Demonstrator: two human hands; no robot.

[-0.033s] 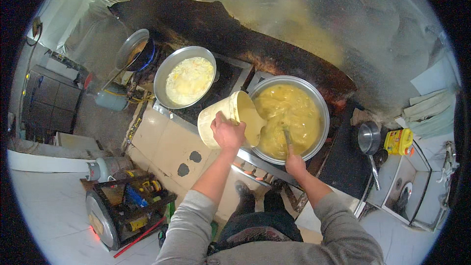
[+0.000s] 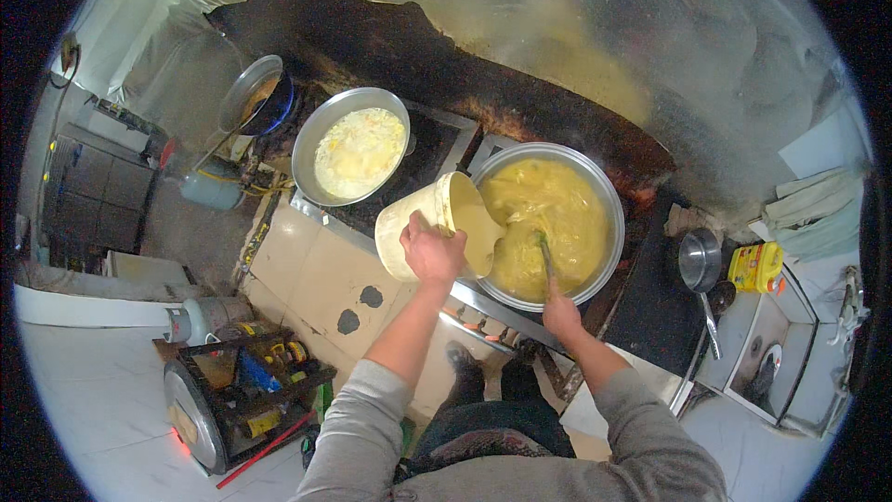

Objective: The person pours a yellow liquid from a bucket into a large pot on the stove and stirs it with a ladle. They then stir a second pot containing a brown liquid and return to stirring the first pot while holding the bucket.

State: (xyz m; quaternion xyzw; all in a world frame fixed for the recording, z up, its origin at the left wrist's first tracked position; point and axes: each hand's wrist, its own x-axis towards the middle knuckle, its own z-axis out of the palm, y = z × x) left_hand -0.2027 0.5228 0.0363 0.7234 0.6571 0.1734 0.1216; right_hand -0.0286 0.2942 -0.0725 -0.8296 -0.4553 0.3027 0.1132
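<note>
My left hand (image 2: pixel 433 253) grips a cream plastic bucket (image 2: pixel 404 240), tipped on its side with its mouth toward the right. The bucket's lip hangs over the left edge of a large silver pot (image 2: pixel 609 265). Yellow, swirling liquid (image 2: pixel 548 195) fills much of this pot, and pale liquid shows in the bucket's mouth. My right hand (image 2: pixel 560 314) is closed around the long handle of a stirring tool (image 2: pixel 547 266) that slants into the yellow liquid. Its lower end is under the surface, so its kind is hidden.
A second wide silver pot (image 2: pixel 305 153) with pale, foamy contents stands left on the stove. Farther left are a blue-sided pot (image 2: pixel 269 112) and a gas cylinder (image 2: pixel 209 184). At right lie a small saucepan (image 2: pixel 699 260), a yellow jug (image 2: pixel 754 268) and a sink (image 2: pixel 757 367).
The stirring tool has shifted slightly in the pot, and the swirls on the yellow liquid look different. The bucket stays tipped in nearly the same place.
</note>
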